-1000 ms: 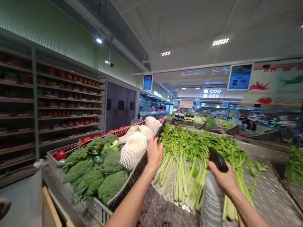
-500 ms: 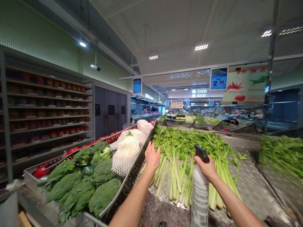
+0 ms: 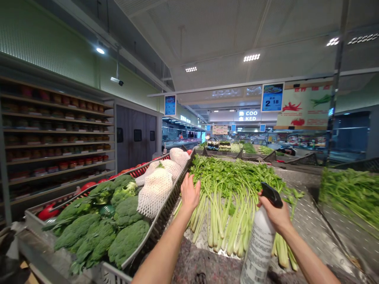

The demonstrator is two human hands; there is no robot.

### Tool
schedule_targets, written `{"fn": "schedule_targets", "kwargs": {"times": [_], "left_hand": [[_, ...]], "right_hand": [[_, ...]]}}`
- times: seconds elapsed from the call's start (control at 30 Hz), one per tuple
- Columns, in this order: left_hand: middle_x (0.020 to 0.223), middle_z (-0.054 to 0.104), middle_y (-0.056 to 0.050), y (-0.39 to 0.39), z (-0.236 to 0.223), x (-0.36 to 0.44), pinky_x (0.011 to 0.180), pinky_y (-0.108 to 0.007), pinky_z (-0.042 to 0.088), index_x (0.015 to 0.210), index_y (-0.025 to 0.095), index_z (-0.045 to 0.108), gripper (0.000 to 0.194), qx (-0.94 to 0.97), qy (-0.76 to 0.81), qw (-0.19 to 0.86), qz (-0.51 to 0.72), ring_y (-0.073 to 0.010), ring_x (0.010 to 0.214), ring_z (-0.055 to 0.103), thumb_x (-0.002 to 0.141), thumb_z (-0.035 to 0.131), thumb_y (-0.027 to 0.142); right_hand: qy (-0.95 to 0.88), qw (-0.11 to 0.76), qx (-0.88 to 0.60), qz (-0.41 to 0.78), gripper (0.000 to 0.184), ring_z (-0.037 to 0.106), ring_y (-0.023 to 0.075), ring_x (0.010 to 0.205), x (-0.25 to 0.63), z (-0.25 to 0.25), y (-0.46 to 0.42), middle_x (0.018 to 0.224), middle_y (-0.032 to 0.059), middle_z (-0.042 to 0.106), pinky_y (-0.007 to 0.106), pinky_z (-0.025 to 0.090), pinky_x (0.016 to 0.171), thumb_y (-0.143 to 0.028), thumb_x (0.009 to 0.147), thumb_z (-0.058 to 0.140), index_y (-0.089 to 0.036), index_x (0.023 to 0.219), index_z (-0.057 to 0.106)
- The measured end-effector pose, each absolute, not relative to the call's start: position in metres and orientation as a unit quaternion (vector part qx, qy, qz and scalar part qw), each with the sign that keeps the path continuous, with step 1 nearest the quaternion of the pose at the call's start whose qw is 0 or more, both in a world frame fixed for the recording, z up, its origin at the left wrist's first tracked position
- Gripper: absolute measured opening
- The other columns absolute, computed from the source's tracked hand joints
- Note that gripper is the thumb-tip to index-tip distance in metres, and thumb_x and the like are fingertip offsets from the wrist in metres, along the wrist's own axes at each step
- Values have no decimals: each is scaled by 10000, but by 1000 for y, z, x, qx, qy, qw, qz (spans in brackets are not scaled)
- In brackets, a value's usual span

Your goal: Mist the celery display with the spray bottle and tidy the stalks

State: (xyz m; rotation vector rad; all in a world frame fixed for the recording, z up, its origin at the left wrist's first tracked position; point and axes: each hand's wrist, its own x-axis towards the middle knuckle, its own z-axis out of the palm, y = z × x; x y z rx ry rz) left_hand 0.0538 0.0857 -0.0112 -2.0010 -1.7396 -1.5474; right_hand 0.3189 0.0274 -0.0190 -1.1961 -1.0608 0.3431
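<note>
My right hand [image 3: 276, 213] is wrapped round the neck of a white spray bottle [image 3: 258, 248] with a black trigger head [image 3: 271, 194]. The bottle leans, its head to the right, above the front ends of the celery [image 3: 226, 213]. The celery lies spread on a patterned metal shelf [image 3: 299, 221], leaves to the back and pale stalks to the front. My left hand [image 3: 190, 192] is held over the celery's left edge, fingers extended and holding nothing. It is close to the rim of the crate; whether it touches any leaves I cannot tell.
On the left, a grey crate [image 3: 142, 252] holds broccoli [image 3: 89, 232] and vegetables in white foam netting [image 3: 155, 191]. A grey-purple cloth [image 3: 204, 264] covers the front edge. A mirror panel [image 3: 351, 197] stands at the right. Shelves of jars [image 3: 59, 138] line the left wall.
My right hand has moved right with the spray bottle, which now tilts more. My left hand stays at nearly the same place. The view has shifted slightly.
</note>
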Motion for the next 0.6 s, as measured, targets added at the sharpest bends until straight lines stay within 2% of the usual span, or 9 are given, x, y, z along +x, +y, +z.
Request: {"fn": "schedule_targets", "kwargs": {"times": [0.2,0.33,0.6], "left_hand": [[1316,317,-138,86,-17,51,986,-398,237,1184,109,395,490,-648,-563,39,-511,-229,1213,282,811,271,401],[1311,325,-133,85,-24,45,990,-380,236,1175,118,405,475,-639,-565,45,-520,-214,1213,285,811,274,395],[1330,305,-122,66,-46,37,1010,-363,211,1183,108,400,482,-624,-600,29,-500,-199,1229,261,815,260,387]], "right_hand": [[-488,670,-525,190,310,599,196,538,317,-27,35,610,48,634,248,445,472,-311,561,598,-122,807,607],[-479,672,-519,224,351,603,190,551,314,-32,37,728,63,647,252,455,489,-328,547,624,-127,833,599],[-484,640,-554,222,402,608,222,583,305,-25,28,732,75,657,288,475,550,-400,480,635,-143,790,628]]}}
